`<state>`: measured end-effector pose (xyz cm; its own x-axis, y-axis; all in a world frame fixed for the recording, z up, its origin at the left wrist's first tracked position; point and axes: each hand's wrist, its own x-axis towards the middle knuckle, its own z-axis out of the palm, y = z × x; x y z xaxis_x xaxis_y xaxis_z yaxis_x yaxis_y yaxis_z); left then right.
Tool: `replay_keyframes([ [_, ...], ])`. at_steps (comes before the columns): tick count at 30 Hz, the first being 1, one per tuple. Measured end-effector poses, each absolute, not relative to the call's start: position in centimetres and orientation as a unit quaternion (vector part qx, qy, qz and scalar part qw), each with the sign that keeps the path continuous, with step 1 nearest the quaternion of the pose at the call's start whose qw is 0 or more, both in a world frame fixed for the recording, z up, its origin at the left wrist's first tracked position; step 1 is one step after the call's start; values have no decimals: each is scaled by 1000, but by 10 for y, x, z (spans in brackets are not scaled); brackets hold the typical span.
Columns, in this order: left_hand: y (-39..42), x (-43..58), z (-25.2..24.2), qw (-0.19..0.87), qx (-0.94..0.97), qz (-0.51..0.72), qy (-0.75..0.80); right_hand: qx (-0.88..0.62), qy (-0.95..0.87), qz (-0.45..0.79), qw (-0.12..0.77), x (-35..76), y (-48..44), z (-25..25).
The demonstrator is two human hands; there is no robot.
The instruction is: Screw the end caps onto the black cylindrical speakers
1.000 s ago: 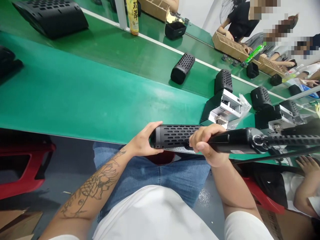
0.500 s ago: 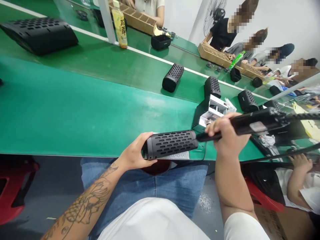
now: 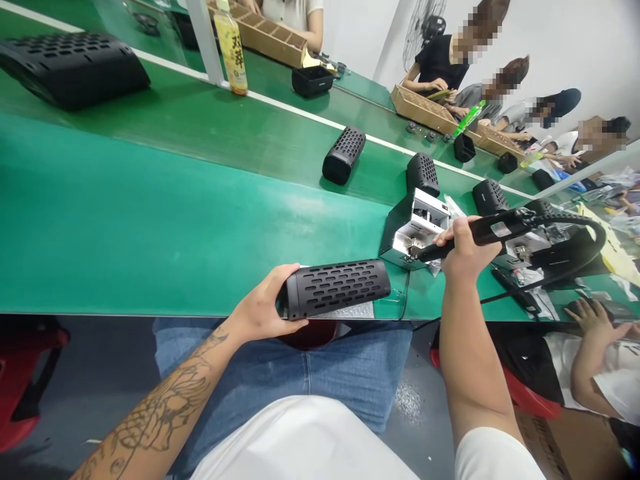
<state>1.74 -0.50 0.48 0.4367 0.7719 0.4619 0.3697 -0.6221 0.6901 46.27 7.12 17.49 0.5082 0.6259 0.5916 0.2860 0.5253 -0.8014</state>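
At the near edge of the green bench point(image 3: 150, 233), just in front of the person's lap, a slotted black speaker housing point(image 3: 343, 287) lies on its side over a pale sheet point(image 3: 357, 311), its rows of slots facing up. Its long axis runs left to right, roughly along the bench edge, with the right end angled slightly away from the body. The left hand point(image 3: 265, 307) is the nearer one: it wraps the left end, moderately spread, with digits along the far and near sides, so the housing reaches out rightward from the palm and its free end points toward the right-hand side. The right hand point(image 3: 465, 250) is well apart from the housing, beyond that free end and farther from the lap; it is curled closed around a black corded screwdriver point(image 3: 500, 227). The tool's long axis slants from its cord end, at upper right, down to a tip that points left and a little toward the person. That tip is at the front of a silver-and-black screw feeder point(image 3: 400, 230), and whether it touches cannot be told. The feeder stands just beyond the housing's right end, on the far side, so the housing lies to the left of the tip and nearer the body.
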Motion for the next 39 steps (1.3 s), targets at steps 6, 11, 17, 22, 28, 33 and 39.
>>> replay_keyframes([
  [6, -4, 21, 9, 267, 809, 398, 342, -366, -518, 223, 740, 399, 9, 211],
  [11, -4, 22, 9, 284, 804, 390, 347, -274, -585, 386, 659, 315, -40, 229],
  [17, -6, 28, 14, 305, 790, 401, 348, -266, -630, 424, 594, 270, -38, 208],
  [22, -7, 32, 16, 316, 776, 419, 349, -335, -624, 404, 580, 263, -30, 185],
  [28, -6, 34, 12, 311, 780, 413, 353, -338, -639, 445, 529, 259, -30, 179],
  [33, -6, 36, 10, 312, 775, 416, 359, -307, -654, 491, 487, 259, -27, 178],
  [39, -4, 39, 9, 311, 769, 418, 372, -295, -671, 495, 465, 257, -20, 179],
])
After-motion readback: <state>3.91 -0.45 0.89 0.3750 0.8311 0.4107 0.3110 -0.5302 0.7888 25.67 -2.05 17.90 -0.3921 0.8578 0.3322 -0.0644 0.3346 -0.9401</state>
